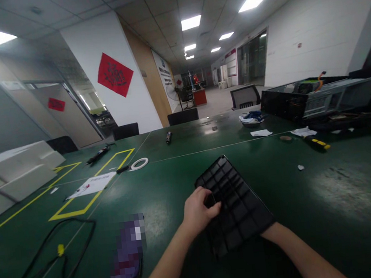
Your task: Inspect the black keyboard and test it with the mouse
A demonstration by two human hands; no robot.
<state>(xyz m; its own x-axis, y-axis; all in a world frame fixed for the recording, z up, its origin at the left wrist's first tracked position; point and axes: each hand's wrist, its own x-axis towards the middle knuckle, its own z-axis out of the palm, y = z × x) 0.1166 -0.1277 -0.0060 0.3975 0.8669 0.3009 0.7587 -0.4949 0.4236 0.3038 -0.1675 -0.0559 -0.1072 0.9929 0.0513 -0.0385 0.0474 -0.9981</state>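
Note:
A black grid-patterned tray (236,196) with square compartments is tilted above the green table, in front of me. My right hand (270,232) supports it from behind at the lower right corner; its fingers are hidden by the tray. Over the tray's left part, my left hand (197,209) has curled fingers and a thumb bent toward them, at one of the compartments. Whatever lies between those fingertips is too dark and small to make out. The compartments look dark, and their contents cannot be told.
To the left lie a blurred-out purple object (127,254), a black cable (57,222), a printed sheet (93,185) and a white tape roll (139,164). White boxes (17,177) line the left edge. An opened computer case (302,100) and a yellow-black tool (319,143) occupy the right.

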